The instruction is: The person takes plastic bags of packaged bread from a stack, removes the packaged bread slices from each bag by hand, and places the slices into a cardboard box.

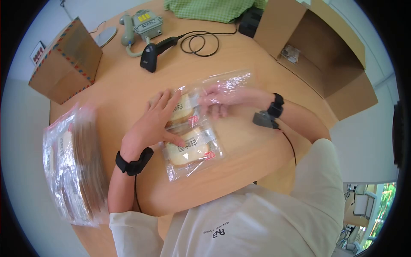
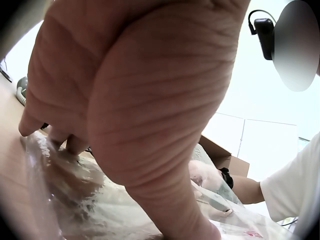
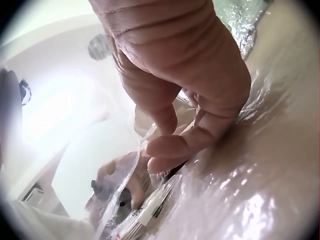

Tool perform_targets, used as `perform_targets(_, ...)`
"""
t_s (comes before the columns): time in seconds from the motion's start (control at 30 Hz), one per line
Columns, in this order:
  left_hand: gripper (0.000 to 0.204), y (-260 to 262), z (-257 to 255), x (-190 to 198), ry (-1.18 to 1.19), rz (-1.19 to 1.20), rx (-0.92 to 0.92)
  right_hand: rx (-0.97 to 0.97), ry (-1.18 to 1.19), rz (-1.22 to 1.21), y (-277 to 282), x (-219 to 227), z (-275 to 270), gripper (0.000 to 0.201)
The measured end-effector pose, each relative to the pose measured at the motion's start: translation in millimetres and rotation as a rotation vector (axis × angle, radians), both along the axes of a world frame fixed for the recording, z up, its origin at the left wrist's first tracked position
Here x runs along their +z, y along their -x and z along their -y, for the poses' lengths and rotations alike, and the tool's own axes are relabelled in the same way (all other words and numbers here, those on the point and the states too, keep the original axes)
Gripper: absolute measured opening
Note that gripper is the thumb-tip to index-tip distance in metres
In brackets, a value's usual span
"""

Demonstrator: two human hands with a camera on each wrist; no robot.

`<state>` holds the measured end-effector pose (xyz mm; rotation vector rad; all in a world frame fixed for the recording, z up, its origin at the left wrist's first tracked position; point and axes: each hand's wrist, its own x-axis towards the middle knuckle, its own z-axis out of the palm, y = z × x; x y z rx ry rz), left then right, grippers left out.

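Two wrapped bread slices with black printed characters lie on the table in clear plastic, the nearer bread pack (image 1: pixel 188 147) and the farther bread pack (image 1: pixel 182 109). My left hand (image 1: pixel 156 122) rests across them, fingers spread over the farther pack and thumb on the nearer one. On the far right side, my right hand (image 1: pixel 218 99) is blurred, with curled fingers at a loose clear plastic bag (image 1: pixel 233 79). In the right wrist view its thumb and fingertips (image 3: pixel 167 147) come together at the film, above the packs' edge.
A stack of wrapped packs (image 1: pixel 72 167) stands at left. Behind it is a closed cardboard box (image 1: pixel 66 64). A barcode scanner (image 1: pixel 150 55) and a grey telephone (image 1: pixel 143 25) lie at the back. An open cardboard box (image 1: pixel 308 47) with a small plastic piece inside stands back right.
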<state>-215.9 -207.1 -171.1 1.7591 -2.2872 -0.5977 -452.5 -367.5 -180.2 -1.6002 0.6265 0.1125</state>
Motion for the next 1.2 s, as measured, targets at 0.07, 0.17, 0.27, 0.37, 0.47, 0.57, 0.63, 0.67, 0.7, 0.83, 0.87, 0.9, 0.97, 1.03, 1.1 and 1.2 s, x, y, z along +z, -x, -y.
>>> perform_targets(0.07, 0.138, 0, 0, -2, -0.014, 0.002, 0.037, 0.031, 0.004, -0.088, -7, 5, -4, 0.039)
perform_targets(0.17, 0.138, 7, 1, 10, -0.016, 0.026, 0.029, -0.038, -0.086, 0.099, 3, -5, -2, 0.038)
perform_targets(0.27, 0.139, 5, 2, 9, -0.008, 0.007, 0.016, -0.118, -0.111, 0.168, 28, -5, 5, 0.032)
perform_targets(0.37, 0.141, 8, 2, 9, -0.019, 0.017, 0.032, -0.234, -0.124, 0.279, 70, 10, 4, 0.028)
perform_targets(0.47, 0.142, 6, 2, 5, -0.035, 0.04, 0.028, -0.466, -0.065, 0.252, 131, 5, 21, 0.017)
perform_targets(0.57, 0.138, 6, 2, 5, -0.045, 0.012, 0.034, -0.744, 0.088, 0.234, 196, 37, 19, 0.017)
perform_targets(0.63, 0.138, 7, 3, 5, -0.038, 0.042, 0.031, -0.773, 0.096, 0.388, 248, 47, 33, 0.015)
perform_targets(0.67, 0.138, 7, 3, 5, -0.037, 0.044, 0.025, -0.857, 0.114, 0.475, 271, 48, 43, 0.017)
perform_targets(0.7, 0.138, 8, 3, 6, -0.039, 0.061, 0.027, -0.941, 0.133, 0.565, 288, 49, 51, 0.018)
perform_targets(0.83, 0.138, 10, 4, 10, -0.051, 0.096, 0.032, -1.187, 0.241, 0.642, 310, 60, 64, 0.023)
perform_targets(0.87, 0.138, 10, 4, 9, -0.047, 0.099, 0.028, -1.225, 0.262, 0.664, 322, 49, 79, 0.027)
perform_targets(0.9, 0.139, 9, 4, 8, -0.049, 0.099, 0.03, -1.266, 0.282, 0.685, 329, 38, 92, 0.032)
perform_targets(0.97, 0.139, 9, 3, 8, -0.049, 0.105, 0.028, -1.286, 0.258, 0.661, 335, 23, 114, 0.033)
perform_targets(1.03, 0.141, 11, 3, 11, -0.08, 0.14, 0.049, -1.306, 0.233, 0.638, 339, 9, 132, 0.035)
perform_targets(1.1, 0.141, 10, 4, 10, -0.077, 0.138, 0.045, -1.258, 0.216, 0.629, 339, 1, 147, 0.035)
perform_targets(1.2, 0.14, 10, 3, 10, -0.079, 0.126, 0.048, -1.293, 0.15, 0.687, 344, -16, 172, 0.036)
